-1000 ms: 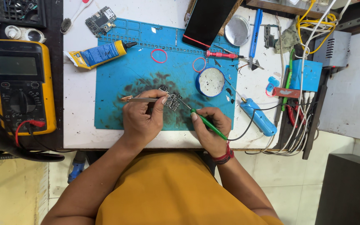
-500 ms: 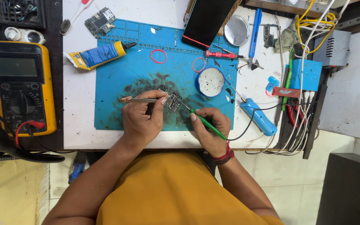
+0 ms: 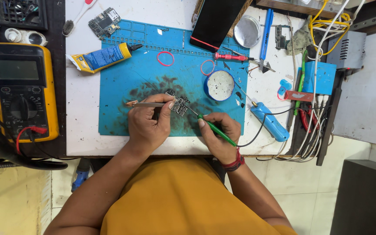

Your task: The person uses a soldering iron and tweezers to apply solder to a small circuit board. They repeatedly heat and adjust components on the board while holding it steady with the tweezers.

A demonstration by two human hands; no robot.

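blue silicone work mat [image 3: 122, 82] on bench | yellow multimeter [image 3: 22, 89] well left of mat | left hand [image 3: 149, 126] clenched on tweezers [image 3: 142, 104] at mat's near edge | right hand [image 3: 218, 137] grasping green-handled soldering iron [image 3: 214, 128] | small circuit board [image 3: 177, 103] on mat, between both tools' tips

A white worktable [image 3: 83, 109] carries a blue work mat [image 3: 122, 87], stained dark at its centre. Below the table edge lies pale tiled floor [image 3: 297, 182]. A dark cabinet [image 3: 366, 196] stands at lower right. Lighting is even and bright.
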